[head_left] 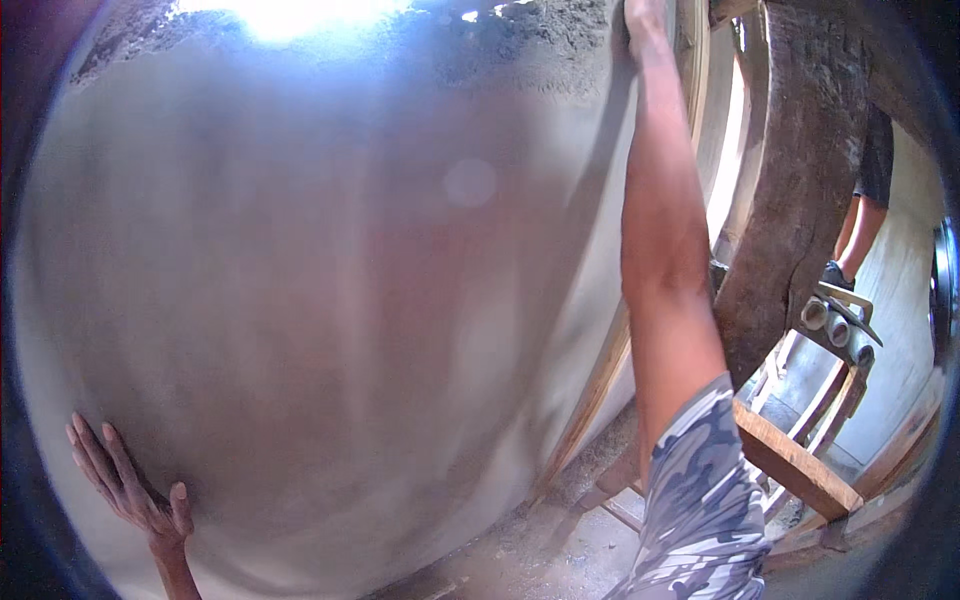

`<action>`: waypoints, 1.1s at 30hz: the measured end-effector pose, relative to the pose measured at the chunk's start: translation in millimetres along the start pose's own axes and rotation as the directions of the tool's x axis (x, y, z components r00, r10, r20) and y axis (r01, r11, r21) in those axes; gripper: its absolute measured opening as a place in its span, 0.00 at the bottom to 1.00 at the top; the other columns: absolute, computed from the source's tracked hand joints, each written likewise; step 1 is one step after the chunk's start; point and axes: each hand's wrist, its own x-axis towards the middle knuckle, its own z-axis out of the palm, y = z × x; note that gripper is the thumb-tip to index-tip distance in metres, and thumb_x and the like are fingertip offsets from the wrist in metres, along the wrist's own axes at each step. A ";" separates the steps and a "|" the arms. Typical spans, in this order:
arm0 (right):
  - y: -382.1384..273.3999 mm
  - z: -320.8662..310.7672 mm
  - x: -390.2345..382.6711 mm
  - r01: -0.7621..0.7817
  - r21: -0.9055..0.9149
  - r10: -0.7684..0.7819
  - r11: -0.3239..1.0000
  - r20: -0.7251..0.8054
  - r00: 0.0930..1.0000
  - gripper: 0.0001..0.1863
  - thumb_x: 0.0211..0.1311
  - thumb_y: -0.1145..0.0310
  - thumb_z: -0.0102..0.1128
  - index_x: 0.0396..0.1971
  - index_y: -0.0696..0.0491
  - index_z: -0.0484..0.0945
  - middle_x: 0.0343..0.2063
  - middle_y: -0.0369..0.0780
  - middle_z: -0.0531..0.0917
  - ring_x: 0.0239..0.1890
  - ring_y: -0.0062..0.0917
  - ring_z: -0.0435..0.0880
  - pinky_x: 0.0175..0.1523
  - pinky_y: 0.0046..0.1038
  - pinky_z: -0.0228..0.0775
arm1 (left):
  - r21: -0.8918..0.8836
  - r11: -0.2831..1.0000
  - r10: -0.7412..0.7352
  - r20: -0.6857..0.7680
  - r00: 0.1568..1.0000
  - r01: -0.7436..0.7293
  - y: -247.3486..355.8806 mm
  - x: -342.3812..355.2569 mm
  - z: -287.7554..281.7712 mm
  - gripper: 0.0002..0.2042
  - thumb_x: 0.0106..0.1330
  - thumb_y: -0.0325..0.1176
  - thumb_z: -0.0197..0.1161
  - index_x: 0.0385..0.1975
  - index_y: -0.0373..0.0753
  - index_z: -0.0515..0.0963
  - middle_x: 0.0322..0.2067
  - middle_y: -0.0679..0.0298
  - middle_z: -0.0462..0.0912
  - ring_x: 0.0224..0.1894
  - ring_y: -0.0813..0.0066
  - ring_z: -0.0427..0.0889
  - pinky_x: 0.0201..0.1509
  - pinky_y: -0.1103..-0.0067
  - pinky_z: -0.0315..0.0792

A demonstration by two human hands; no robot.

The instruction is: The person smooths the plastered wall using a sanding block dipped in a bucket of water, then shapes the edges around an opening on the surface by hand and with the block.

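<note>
A broad grey plastered wall (330,300) fills most of the view, smooth in the middle and lower part. Rough, uneven mortar (540,50) runs along its top. Low on the left, my left hand (135,490) lies against the smooth plaster with its fingers stretched out, holding nothing. My right arm, in a grey camouflage sleeve (700,490), reaches high up along the wall's right side. Only the base of my right hand (646,18) shows at the top edge, close to the rough mortar. Its fingers, and anything in them, are out of sight.
Right of my arm stands a thick dark wooden beam (800,190). A sawn timber (795,460) juts out below it. Farther right, another person's leg (862,235) shows above a wooden scaffold (840,330) with round pole ends. Bright light glares at the top.
</note>
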 end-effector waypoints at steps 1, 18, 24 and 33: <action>-3.9 1.0 0.9 -0.019 -0.002 0.019 1.000 -0.001 1.000 0.33 0.75 0.48 0.31 0.70 0.55 0.58 0.72 0.51 0.57 0.74 0.49 0.52 0.75 0.47 0.41 | -0.010 1.000 -0.004 0.007 1.000 0.004 -0.3 -0.1 -0.4 0.43 0.68 0.69 0.35 0.73 0.39 0.55 0.72 0.44 0.53 0.74 0.41 0.50 0.74 0.49 0.44; 18.5 -23.5 -313.5 -0.410 -0.110 0.405 0.905 -0.065 0.912 0.35 0.75 0.48 0.36 0.71 0.60 0.54 0.73 0.50 0.54 0.76 0.42 0.48 0.78 0.40 0.36 | -0.016 1.000 0.014 -0.022 1.000 -0.015 6.9 3.7 10.8 0.42 0.68 0.67 0.36 0.72 0.38 0.58 0.72 0.43 0.54 0.74 0.42 0.51 0.74 0.50 0.44; -38.4 11.2 -139.6 -0.111 -0.012 0.111 0.994 -0.010 0.994 0.33 0.75 0.48 0.34 0.71 0.55 0.58 0.72 0.47 0.57 0.76 0.40 0.49 0.77 0.40 0.37 | -0.050 0.999 0.017 -0.020 1.000 -0.018 1.8 -0.6 10.3 0.42 0.68 0.67 0.37 0.71 0.38 0.59 0.71 0.43 0.55 0.74 0.41 0.51 0.74 0.50 0.45; -52.6 -17.6 -106.1 -0.030 -0.083 0.033 0.996 0.034 0.999 0.33 0.75 0.49 0.32 0.69 0.58 0.59 0.72 0.50 0.56 0.75 0.44 0.50 0.75 0.42 0.42 | -0.067 0.996 0.060 -0.048 0.997 -0.063 6.8 3.0 8.9 0.40 0.70 0.65 0.38 0.70 0.36 0.60 0.71 0.44 0.57 0.74 0.45 0.53 0.74 0.52 0.47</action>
